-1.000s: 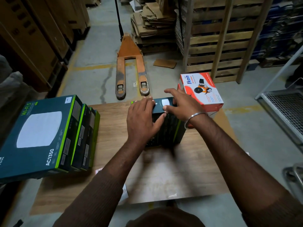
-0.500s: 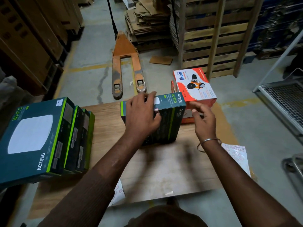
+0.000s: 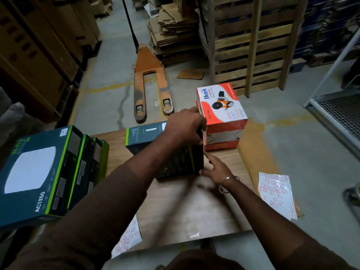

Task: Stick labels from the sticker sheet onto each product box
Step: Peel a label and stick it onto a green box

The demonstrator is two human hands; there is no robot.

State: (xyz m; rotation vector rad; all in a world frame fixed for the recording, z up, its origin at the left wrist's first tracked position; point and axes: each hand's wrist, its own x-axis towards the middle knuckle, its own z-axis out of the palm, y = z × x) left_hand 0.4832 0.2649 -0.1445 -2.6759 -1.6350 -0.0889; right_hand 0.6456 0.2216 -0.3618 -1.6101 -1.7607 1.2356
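A dark teal product box (image 3: pixel 145 134) with green trim stands on edge on the wooden board (image 3: pixel 187 207). My left hand (image 3: pixel 185 127) grips its top right corner, fingers curled over the edge. At the box's lower right side my right hand (image 3: pixel 215 168) touches it with straight fingers. A sticker sheet (image 3: pixel 276 191) with red-bordered labels lies to the right, partly off the board. Another sticker sheet (image 3: pixel 127 238) shows under my left forearm at the board's front edge. Three similar teal boxes (image 3: pixel 46 172) stand in a row on the left.
Stacked orange-and-white Ikon boxes (image 3: pixel 221 112) stand right behind the held box. An orange pallet jack (image 3: pixel 150 84) lies on the concrete floor beyond. Wooden pallets (image 3: pixel 251 41) and flattened cardboard (image 3: pixel 171 30) are behind. A wire cage cart (image 3: pixel 339 112) is at the right.
My left hand slid from the box's top middle to its right corner. My right hand dropped to the box's lower right side. The box has moved right, toward the Ikon boxes.
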